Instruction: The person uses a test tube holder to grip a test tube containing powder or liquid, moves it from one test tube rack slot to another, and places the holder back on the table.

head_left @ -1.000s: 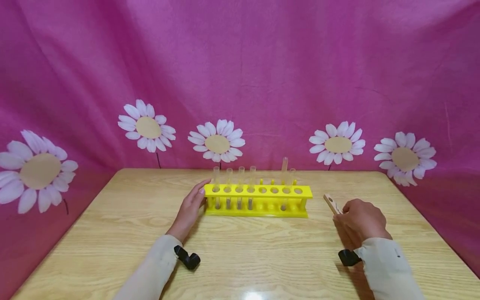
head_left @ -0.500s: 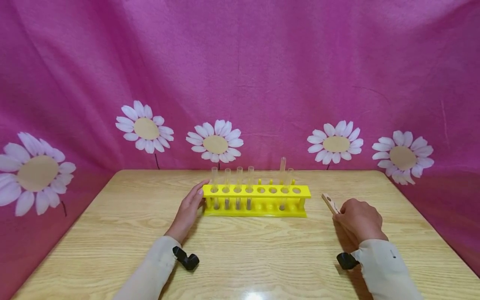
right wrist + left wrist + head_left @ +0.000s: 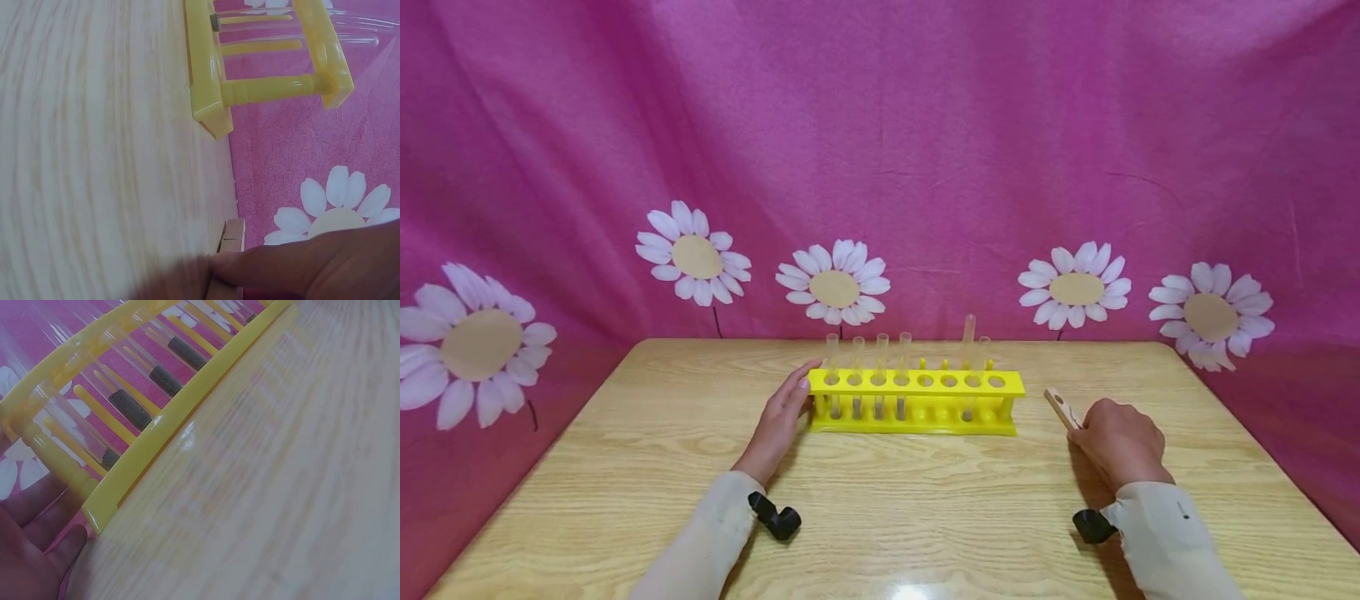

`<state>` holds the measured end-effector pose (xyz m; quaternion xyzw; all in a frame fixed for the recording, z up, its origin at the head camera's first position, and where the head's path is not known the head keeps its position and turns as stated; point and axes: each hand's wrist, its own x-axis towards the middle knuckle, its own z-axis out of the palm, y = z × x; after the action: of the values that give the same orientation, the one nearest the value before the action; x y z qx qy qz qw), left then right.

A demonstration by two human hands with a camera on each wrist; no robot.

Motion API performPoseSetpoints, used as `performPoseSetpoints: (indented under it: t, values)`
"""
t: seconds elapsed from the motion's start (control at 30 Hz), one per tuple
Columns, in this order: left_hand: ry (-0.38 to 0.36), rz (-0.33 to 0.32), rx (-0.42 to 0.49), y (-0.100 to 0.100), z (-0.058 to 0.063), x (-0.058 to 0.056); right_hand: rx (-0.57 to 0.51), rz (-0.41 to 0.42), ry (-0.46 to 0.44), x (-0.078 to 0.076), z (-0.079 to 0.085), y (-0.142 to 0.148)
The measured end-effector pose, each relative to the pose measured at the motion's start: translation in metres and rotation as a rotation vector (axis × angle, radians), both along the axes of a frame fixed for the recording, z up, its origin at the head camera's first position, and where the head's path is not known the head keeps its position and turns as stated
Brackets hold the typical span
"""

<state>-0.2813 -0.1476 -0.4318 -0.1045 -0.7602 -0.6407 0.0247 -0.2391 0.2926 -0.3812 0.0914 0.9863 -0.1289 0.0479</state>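
A yellow test tube rack [image 3: 917, 429] stands upright on the wooden table. Several clear test tubes [image 3: 882, 350] fill holes on its left side, each with dark grey material [image 3: 130, 409] at the bottom. Toward the right end, one more tube [image 3: 981, 354] sits in a hole. Behind it an upside-down tube [image 3: 968, 333] rises higher, apparently on a rear peg. My left hand [image 3: 777, 423] holds the rack's left end by thumb and fingers; part of the fingers is hidden behind it. Right of the rack, my right hand [image 3: 1123, 442] grips a wooden test tube holder [image 3: 1057, 406], whose rear part the hand covers.
The pale wooden table [image 3: 925, 508] extends in front of the rack and to both sides. A pink-purple curtain [image 3: 925, 167] printed with large white daisies hangs behind and along the sides. Black wrist cameras [image 3: 778, 518] are on both cuffs.
The right hand has shifted slightly left and its knuckles look a little lower, still gripping the wooden holder. The left hand and the rack keep their places.
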Motion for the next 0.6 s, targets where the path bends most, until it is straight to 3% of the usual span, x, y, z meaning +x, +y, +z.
performPoseSetpoints:
  t: [0.6]
  values:
    - [-0.01, 0.003, -0.015, 0.0, -0.0003, -0.0011, 0.002, -0.035, -0.018, 0.0012, 0.0011, -0.0017]
